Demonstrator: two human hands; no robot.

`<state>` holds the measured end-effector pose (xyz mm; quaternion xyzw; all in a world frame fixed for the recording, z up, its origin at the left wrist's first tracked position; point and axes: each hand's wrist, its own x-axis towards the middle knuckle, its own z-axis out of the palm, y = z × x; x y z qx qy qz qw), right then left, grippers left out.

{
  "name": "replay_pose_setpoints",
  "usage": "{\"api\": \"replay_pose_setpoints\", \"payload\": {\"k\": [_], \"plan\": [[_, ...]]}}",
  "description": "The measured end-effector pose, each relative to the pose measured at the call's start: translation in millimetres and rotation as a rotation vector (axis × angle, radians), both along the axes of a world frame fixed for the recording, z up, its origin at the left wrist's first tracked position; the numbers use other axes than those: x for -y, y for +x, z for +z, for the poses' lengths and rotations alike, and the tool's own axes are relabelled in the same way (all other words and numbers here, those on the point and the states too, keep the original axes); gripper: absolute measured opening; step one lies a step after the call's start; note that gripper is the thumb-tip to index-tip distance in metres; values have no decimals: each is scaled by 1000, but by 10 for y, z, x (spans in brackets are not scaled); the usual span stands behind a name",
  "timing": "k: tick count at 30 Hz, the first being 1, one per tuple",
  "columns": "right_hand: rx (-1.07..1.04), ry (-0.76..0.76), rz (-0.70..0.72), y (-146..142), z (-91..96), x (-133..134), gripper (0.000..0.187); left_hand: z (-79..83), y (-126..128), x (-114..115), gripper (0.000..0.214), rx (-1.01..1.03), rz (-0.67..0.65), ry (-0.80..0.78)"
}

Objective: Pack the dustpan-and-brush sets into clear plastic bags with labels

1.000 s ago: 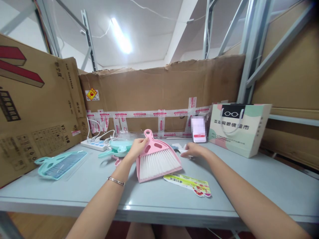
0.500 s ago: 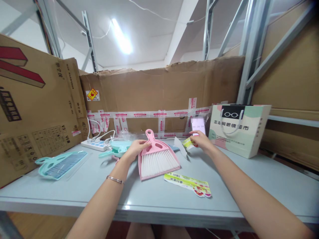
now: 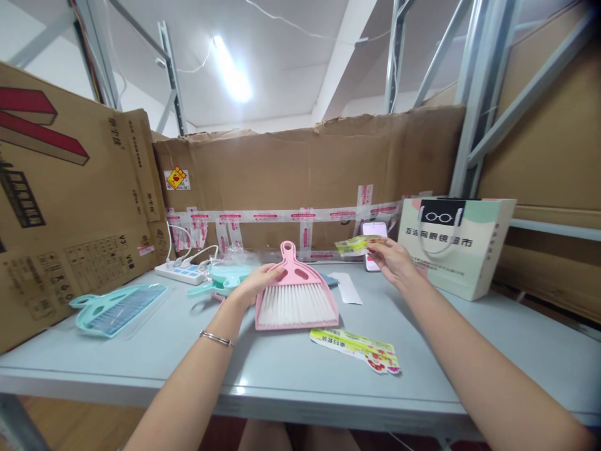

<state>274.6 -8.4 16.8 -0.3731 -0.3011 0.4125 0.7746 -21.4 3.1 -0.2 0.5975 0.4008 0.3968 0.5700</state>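
My left hand (image 3: 258, 280) is closed on the left edge of a pink dustpan (image 3: 288, 255), which has a white-bristled brush (image 3: 295, 305) nested in it. My right hand (image 3: 389, 257) pinches one end of a yellow-green printed label (image 3: 352, 245), held up in front of a phone (image 3: 374, 230). Below, a white paper strip (image 3: 347, 288) lies on the table. A second yellow-green label (image 3: 357, 349), with a cartoon figure at one end, lies flat nearer me, just in front of the dustpan.
At left lies a wrapped teal dustpan set (image 3: 119, 310). More teal dustpans (image 3: 225, 279) are heaped beside a white power strip (image 3: 181, 273). A paper bag (image 3: 457, 250) stands at right. Cardboard boxes (image 3: 282, 169) wall the back and left of the grey table (image 3: 188, 363).
My right hand has raised the label off the white paper strip, which now lies flat. The dustpan has turned a little and sits squarer to me.
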Motion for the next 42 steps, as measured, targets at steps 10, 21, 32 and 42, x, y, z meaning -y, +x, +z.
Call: {"api": "replay_pose_setpoints", "payload": {"k": [10, 21, 32, 42], "plan": [[134, 46, 154, -115, 50, 79, 25, 25, 66, 29, 37, 163, -16, -53], [1071, 275, 386, -698, -64, 325, 17, 73, 116, 88, 40, 245, -5, -65], [1666, 559, -80, -1042, -314, 197, 22, 72, 147, 141, 47, 184, -183, -20], [1560, 391, -219, -949, -329, 143, 29, 39, 248, 198, 64, 155, -217, 11]]}}
